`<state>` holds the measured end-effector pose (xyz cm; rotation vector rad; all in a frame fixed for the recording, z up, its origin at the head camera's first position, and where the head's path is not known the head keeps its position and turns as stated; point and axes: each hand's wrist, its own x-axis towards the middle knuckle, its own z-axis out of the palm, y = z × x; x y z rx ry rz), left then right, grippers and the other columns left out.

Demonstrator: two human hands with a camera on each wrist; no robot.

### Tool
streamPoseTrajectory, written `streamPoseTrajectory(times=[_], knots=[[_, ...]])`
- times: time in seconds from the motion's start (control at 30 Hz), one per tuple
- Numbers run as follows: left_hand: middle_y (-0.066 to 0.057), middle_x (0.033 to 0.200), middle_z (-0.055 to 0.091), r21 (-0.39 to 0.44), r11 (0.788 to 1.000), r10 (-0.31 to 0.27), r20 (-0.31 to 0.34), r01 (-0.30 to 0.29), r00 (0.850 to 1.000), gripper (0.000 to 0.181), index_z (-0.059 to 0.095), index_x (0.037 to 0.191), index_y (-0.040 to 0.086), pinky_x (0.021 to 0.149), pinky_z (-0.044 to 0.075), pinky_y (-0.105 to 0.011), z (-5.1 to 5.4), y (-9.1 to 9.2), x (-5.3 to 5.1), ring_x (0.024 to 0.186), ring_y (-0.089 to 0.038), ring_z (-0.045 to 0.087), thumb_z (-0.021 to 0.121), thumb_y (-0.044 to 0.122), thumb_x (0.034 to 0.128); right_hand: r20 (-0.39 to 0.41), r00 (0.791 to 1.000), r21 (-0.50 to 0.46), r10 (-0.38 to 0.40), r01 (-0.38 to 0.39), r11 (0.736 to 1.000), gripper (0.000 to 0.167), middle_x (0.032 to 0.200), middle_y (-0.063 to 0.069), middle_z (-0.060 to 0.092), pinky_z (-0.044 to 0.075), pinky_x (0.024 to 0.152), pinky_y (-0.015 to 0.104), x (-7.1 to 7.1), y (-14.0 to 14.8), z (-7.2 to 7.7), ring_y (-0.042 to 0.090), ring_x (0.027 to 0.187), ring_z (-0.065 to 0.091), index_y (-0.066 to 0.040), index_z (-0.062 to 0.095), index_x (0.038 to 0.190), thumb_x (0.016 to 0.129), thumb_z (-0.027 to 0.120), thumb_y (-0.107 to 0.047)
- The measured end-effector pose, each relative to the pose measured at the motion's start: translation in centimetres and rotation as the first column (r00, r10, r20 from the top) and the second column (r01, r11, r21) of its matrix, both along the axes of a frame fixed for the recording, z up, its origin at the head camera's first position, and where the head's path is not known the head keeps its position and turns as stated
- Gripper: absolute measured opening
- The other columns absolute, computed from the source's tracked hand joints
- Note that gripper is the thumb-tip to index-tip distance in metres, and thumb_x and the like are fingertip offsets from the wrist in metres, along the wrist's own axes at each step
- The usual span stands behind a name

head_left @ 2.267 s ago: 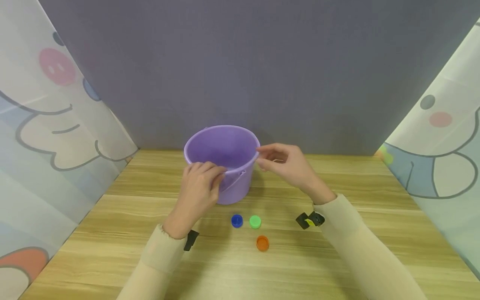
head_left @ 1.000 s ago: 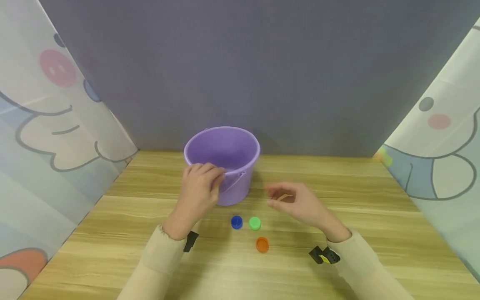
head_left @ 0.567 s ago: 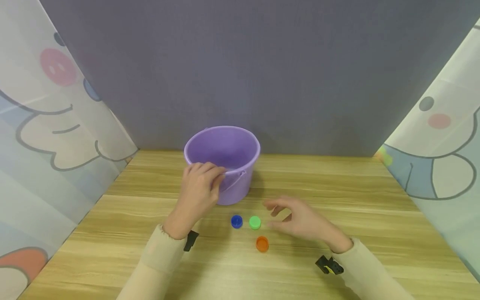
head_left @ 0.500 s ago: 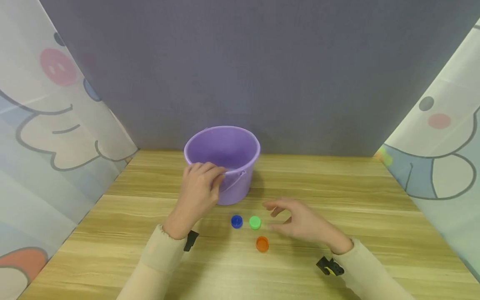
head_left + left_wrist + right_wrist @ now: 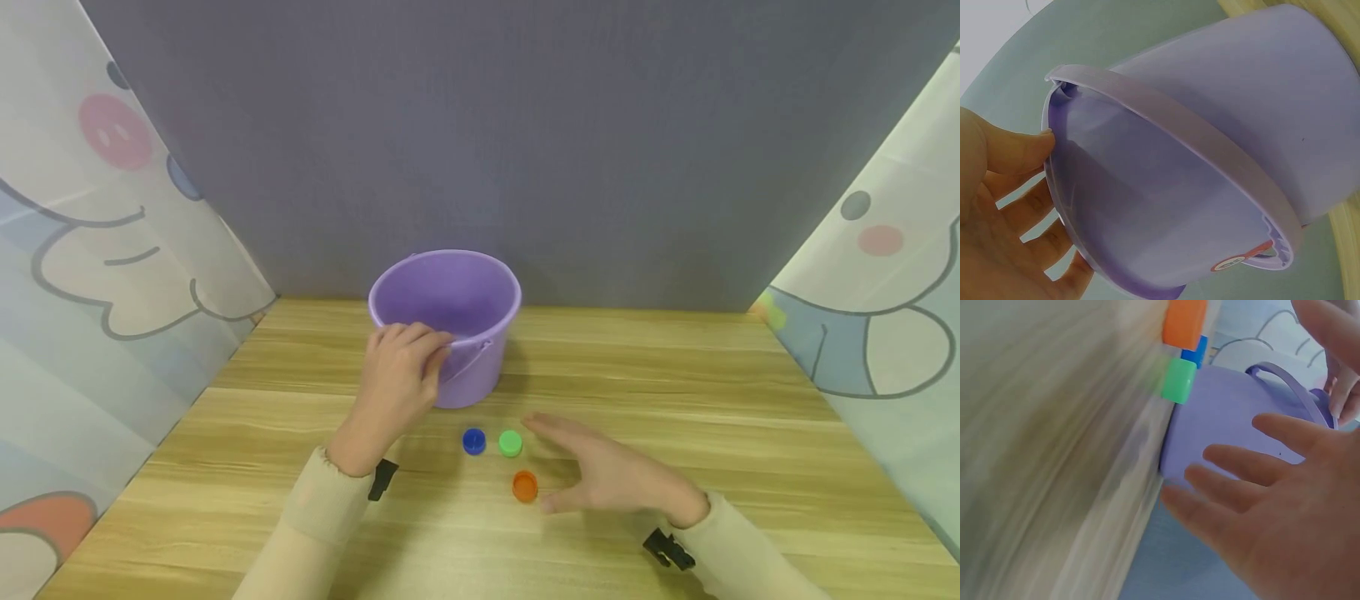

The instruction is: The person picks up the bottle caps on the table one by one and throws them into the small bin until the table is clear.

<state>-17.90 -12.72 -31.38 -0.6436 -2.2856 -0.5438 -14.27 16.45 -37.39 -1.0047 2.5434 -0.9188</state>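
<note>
A purple bucket (image 5: 472,375) stands upright at the back of the table, its handle (image 5: 1210,150) hanging down the near side. My left hand (image 5: 397,392) grips the bucket's near rim, thumb outside and fingers hooked over it, as the left wrist view shows. Three bottle caps lie in front of the bucket: blue (image 5: 474,442), green (image 5: 511,443) and orange (image 5: 525,487), the orange one nearest me. To their right hovers my right hand (image 5: 611,475), thumb and fingers spread and holding nothing. The thumb tip is close to the orange cap; fingertips are just beyond the green cap.
The wooden table (image 5: 675,375) meets a grey upright panel (image 5: 600,167) behind the bucket. Curtains with cartoon figures hang on the left (image 5: 150,275) and right (image 5: 885,300). Each sleeve has a black wrist device (image 5: 669,550).
My right hand has come away from the bucket's right rim, down towards the caps, and its thumb and fingers have spread apart. The left hand, bucket and caps stay put.
</note>
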Motion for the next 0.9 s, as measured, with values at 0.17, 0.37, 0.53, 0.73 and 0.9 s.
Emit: streamPoseTrajectory(times=[0.17, 0.37, 0.53, 0.73, 0.9], knots=[[-0.006, 0.093, 0.073, -0.005, 1.000, 0.006, 0.011, -0.006, 1.000, 0.013, 0.077, 0.101, 0.006, 0.091, 0.043, -0.051, 0.0, 0.0, 0.0, 0.090, -0.030, 0.062, 0.073, 0.003, 0.0886, 0.024, 1.000, 0.055, 0.006, -0.007, 0.998, 0.106, 0.167, 0.020, 0.015, 0.023, 0.114, 0.066, 0.6, 0.0, -0.5, 0.045, 0.151, 0.017, -0.017, 0.026, 0.162, 0.079, 0.081, -0.053], [-0.007, 0.093, 0.073, 0.000, 1.000, 0.003, 0.017, -0.003, 1.000, 0.013, 0.077, 0.101, 0.005, 0.091, 0.042, -0.051, -0.1, 0.0, 0.0, 0.090, -0.031, 0.061, 0.073, 0.003, 0.0887, -0.007, 1.000, 0.127, 0.002, -0.001, 0.992, 0.110, 0.167, 0.019, 0.015, 0.024, 0.114, 0.065, 1.1, -0.1, -1.1, 0.044, 0.152, 0.016, -0.019, 0.027, 0.162, 0.075, 0.081, -0.059], [-0.007, 0.094, 0.073, -0.004, 1.000, 0.007, 0.020, -0.007, 1.000, 0.014, 0.077, 0.101, 0.005, 0.092, 0.042, -0.051, -0.1, -0.1, -0.1, 0.090, -0.031, 0.062, 0.073, 0.003, 0.0888, -0.014, 1.000, 0.159, -0.022, 0.024, 0.987, 0.104, 0.165, 0.019, 0.022, 0.029, 0.114, 0.063, 1.3, -0.5, -1.3, 0.041, 0.150, 0.024, -0.018, 0.032, 0.160, 0.077, 0.080, -0.058], [-0.007, 0.093, 0.074, -0.004, 1.000, 0.009, 0.019, -0.009, 1.000, 0.013, 0.077, 0.101, 0.005, 0.092, 0.043, -0.052, 0.0, 0.0, -0.1, 0.090, -0.031, 0.062, 0.073, 0.004, 0.0892, -0.050, 0.998, 0.121, -0.040, 0.045, 0.992, 0.096, 0.156, 0.019, 0.041, 0.036, 0.111, 0.059, 1.1, -1.2, -1.4, 0.038, 0.141, 0.040, -0.008, 0.040, 0.155, 0.081, 0.080, -0.054], [-0.007, 0.093, 0.074, -0.004, 1.000, 0.009, 0.017, -0.009, 1.000, 0.013, 0.077, 0.101, 0.005, 0.092, 0.043, -0.052, 0.0, 0.0, 0.0, 0.090, -0.031, 0.062, 0.073, 0.004, 0.0889, -0.036, 0.998, 0.074, -0.051, 0.054, 0.996, 0.089, 0.138, 0.009, 0.057, 0.046, 0.104, 0.053, 1.0, -1.6, -1.3, 0.026, 0.125, 0.055, -0.005, 0.046, 0.151, 0.082, 0.081, -0.047]])
